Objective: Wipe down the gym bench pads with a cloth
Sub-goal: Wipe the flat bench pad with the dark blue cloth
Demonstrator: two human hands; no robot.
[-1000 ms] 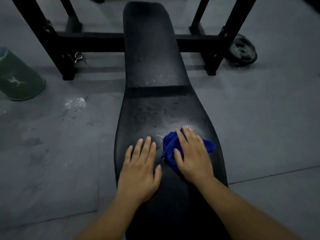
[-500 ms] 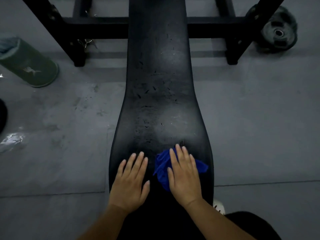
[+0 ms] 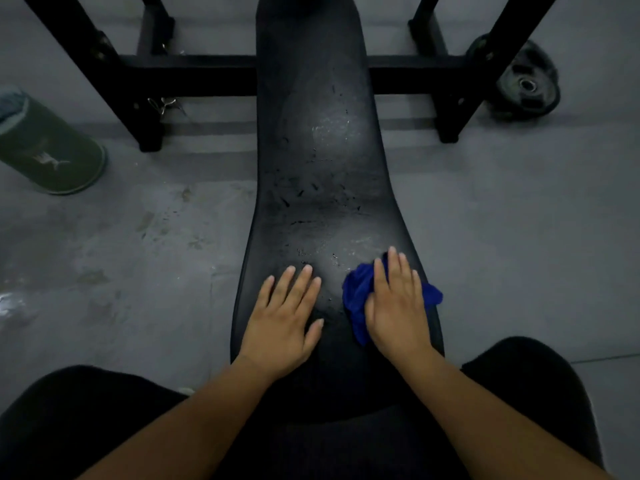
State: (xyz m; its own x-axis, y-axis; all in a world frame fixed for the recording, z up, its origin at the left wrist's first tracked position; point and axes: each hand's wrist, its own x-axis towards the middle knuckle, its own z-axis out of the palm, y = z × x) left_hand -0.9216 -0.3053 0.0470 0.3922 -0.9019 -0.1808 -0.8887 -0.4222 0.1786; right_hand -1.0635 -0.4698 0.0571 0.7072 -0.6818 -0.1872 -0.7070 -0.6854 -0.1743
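Limp blue cloth [image 3: 356, 296] pressed under your right hand [image 3: 398, 306], at the bench pad's [image 3: 311, 168] right edge.
Fingers lie straight on both hands; your left hand [image 3: 284, 317] rests flat on the pad. The cloth will likely bunch, so press through its middle.

One wide-angle camera worn on the person's head is looking forward and steeply down along the black bench [image 3: 322, 188]. It is sitting close above the near end, with both forearms [image 3: 207, 410] entering from the bottom edge and grey floor [image 3: 138, 271] spreading either side.
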